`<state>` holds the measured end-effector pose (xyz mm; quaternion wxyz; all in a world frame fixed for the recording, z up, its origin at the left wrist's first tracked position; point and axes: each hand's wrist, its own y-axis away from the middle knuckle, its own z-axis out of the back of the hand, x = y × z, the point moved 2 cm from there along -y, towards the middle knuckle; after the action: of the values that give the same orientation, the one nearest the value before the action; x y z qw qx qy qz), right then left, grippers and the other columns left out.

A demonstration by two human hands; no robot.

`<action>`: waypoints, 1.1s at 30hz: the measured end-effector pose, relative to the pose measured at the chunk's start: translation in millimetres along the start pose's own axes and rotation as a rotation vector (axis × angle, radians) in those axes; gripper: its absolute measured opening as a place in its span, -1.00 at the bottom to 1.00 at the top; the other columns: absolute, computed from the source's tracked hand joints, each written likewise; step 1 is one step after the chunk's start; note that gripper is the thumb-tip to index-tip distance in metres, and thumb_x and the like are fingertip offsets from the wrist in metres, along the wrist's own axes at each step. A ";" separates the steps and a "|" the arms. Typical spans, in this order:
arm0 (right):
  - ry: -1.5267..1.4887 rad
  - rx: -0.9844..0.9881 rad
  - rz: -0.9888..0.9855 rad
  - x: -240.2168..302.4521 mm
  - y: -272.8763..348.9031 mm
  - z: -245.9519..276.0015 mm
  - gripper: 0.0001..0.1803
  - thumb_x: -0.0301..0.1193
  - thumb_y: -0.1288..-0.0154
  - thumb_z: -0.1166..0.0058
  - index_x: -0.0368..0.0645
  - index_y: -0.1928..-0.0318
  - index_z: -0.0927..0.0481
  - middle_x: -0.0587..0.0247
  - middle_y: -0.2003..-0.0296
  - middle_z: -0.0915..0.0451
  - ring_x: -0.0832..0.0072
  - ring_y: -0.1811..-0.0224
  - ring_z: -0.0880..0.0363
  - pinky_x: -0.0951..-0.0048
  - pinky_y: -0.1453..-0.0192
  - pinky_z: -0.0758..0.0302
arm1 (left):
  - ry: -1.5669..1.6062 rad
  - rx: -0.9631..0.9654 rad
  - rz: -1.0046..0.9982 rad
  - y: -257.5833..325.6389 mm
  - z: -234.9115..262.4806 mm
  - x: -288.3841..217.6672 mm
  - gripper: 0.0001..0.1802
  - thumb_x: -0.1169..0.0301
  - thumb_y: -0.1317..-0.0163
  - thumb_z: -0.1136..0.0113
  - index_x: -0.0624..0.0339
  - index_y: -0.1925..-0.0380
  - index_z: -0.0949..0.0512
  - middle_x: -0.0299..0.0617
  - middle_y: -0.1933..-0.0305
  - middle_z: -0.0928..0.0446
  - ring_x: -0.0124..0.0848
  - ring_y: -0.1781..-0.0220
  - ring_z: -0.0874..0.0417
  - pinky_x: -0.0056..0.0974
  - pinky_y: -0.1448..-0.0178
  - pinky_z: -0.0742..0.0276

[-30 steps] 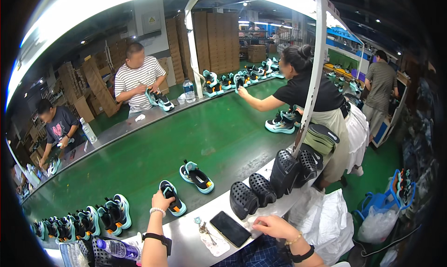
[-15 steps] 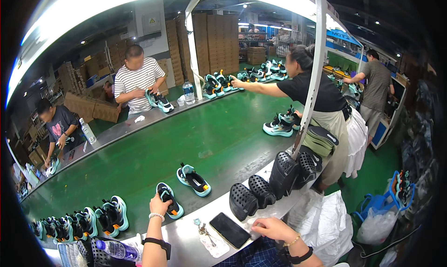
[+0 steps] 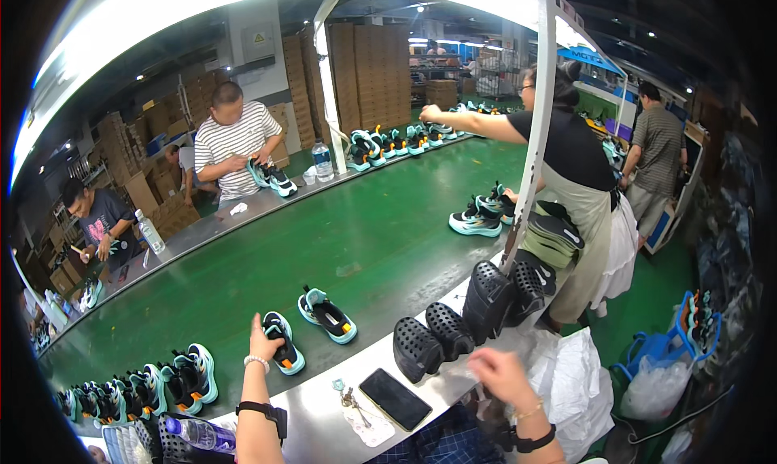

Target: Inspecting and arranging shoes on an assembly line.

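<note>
My left hand (image 3: 262,344) is at the left side of a black sneaker with a pale turquoise sole (image 3: 285,349). Its thumb and fingers are spread apart, and the fingertips overlap the shoe's edge; whether they touch it I cannot tell. Just right of it lies a matching sneaker (image 3: 330,317) with an orange patch at one end. Both rest on the green belt (image 3: 243,262). My right hand (image 3: 500,375) hangs over the near edge, right of a black phone (image 3: 395,399), its fingers smeared by motion. What it holds, if anything, is unclear.
Black clogs (image 3: 418,349) line the metal ledge, beside keys (image 3: 350,398) and a purple-capped bottle (image 3: 201,433). Several sneakers (image 3: 194,375) stand in a row at left. A white post (image 3: 538,132) rises at right. Co-workers stand across the belt and at right, one reaching over it.
My left hand has loosened and shifted up and left on the sneaker. My right hand has moved up and right, away from the phone. The co-worker at right reaches farther along the belt.
</note>
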<state>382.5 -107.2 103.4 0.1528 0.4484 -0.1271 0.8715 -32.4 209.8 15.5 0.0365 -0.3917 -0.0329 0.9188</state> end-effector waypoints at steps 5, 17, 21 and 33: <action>-0.091 -0.882 0.163 -48.4 -32.9 79.1 -0.82 -0.45 -0.27 -0.02 -0.26 0.16 -0.51 0.29 0.42 -0.52 0.58 0.41 -0.44 0.53 0.30 -0.41 | 0.204 -0.543 -0.457 12.5 -14.7 -84.2 -0.70 0.48 -0.08 -0.15 0.32 0.14 -0.50 0.05 0.03 -0.49 -0.08 -0.05 -0.49 -0.13 -0.12 -0.38; 0.245 -0.701 0.138 -127.2 -77.4 73.3 -0.51 -0.17 -0.41 0.18 -0.35 -0.11 -0.40 -0.10 -0.04 -0.48 0.10 -0.11 -0.44 0.25 -0.23 -0.29 | -0.522 0.172 0.041 -38.9 -140.9 -96.1 -0.74 0.46 -0.18 0.07 0.26 0.38 -0.64 0.14 0.15 -0.59 -0.08 0.09 -0.64 -0.08 0.01 -0.55; 0.288 -0.722 0.159 -113.3 -79.2 66.7 -0.41 -0.19 -0.24 -0.09 -0.37 -0.13 -0.36 -0.18 -0.08 -0.43 0.00 -0.15 -0.39 0.20 -0.25 -0.28 | -1.017 0.301 0.257 -86.8 -152.8 -86.1 -0.66 0.33 -0.24 0.10 0.03 0.07 -0.60 -0.17 -0.12 -0.50 -0.22 -0.18 -0.46 -0.14 -0.22 -0.34; 0.423 -0.715 0.061 -101.0 -79.0 58.9 -0.30 -0.20 -0.10 -0.19 -0.22 -0.21 -0.26 -0.26 -0.22 -0.25 -0.11 -0.22 -0.28 0.14 -0.26 -0.29 | -1.378 0.498 -0.155 -73.9 -139.3 -93.0 -0.61 0.30 -0.19 0.05 0.08 0.01 -0.57 -0.14 -0.14 -0.49 -0.28 -0.18 -0.48 -0.15 -0.18 -0.37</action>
<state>512.0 -70.9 60.6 0.2958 0.1743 -0.4009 0.8493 135.4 279.2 -7.5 0.1601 0.2976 0.1337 0.9316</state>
